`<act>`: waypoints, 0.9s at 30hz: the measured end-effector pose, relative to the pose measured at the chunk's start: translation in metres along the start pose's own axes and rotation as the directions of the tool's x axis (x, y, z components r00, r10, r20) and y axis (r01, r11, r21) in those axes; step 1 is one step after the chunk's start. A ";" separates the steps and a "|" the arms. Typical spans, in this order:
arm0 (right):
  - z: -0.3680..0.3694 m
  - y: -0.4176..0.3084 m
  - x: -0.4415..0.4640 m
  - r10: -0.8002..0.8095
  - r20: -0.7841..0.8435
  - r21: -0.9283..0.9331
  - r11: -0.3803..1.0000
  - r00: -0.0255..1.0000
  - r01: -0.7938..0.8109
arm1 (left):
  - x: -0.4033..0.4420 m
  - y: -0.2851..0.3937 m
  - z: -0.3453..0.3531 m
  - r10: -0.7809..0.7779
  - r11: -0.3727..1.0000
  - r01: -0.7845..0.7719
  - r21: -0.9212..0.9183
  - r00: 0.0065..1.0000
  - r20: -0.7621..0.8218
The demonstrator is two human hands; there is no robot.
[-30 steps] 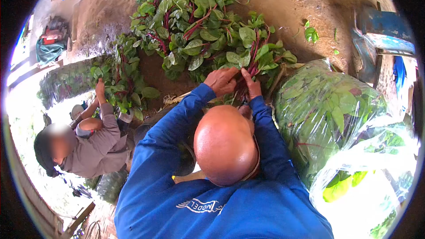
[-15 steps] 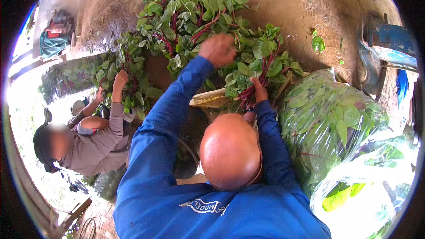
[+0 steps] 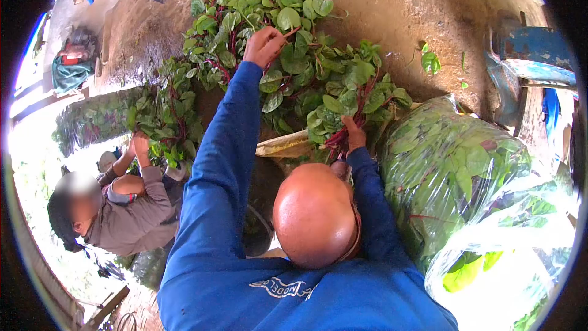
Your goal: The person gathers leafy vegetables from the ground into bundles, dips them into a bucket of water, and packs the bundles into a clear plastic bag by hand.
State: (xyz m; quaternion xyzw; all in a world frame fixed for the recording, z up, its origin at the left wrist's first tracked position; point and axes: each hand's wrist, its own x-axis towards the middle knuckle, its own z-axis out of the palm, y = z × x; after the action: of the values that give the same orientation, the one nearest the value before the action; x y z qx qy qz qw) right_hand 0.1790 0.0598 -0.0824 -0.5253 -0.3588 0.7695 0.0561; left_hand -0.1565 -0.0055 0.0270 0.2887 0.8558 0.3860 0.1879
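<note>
In the head view, my left hand [image 3: 264,46] reaches into a pile of Malabar spinach [image 3: 288,18] with green leaves and purple-red stems. Its fingers are closed at a reddish stem [image 3: 293,32] at the pile's near side. Lower and to the right, my right hand [image 3: 354,135] is wrapped round the stems of a spinach bunch [image 3: 362,95]. The bunch's leaves point away from me, and its cut stem ends [image 3: 337,141] show beside my thumb. Part of this hand's fingers is hidden behind the stems.
A large clear plastic bag [image 3: 456,159] full of leaves stands at my right. At the left, a co-worker [image 3: 131,208] sits handling another spinach heap [image 3: 168,107]. A blue chair [image 3: 533,55] is at the far right. Loose leaves [image 3: 430,61] lie on the brown floor [image 3: 392,6].
My left hand has moved away from the bunch, left and forward into the pile, and closed at a stem. My right hand keeps holding the bunch. The co-worker's hands have come closer together.
</note>
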 end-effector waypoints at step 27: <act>-0.014 0.036 0.023 0.052 0.256 -0.010 0.999 0.965 -0.051 | -0.165 0.014 0.095 0.052 0.961 0.097 -0.258 0.856 0.515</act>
State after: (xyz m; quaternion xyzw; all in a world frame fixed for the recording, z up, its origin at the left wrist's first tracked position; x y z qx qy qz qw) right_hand 0.1909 0.0504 -0.1245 -0.4305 -0.3506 0.8316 -0.0117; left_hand 0.0264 -0.0511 -0.0062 0.3426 0.7152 0.4071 0.4532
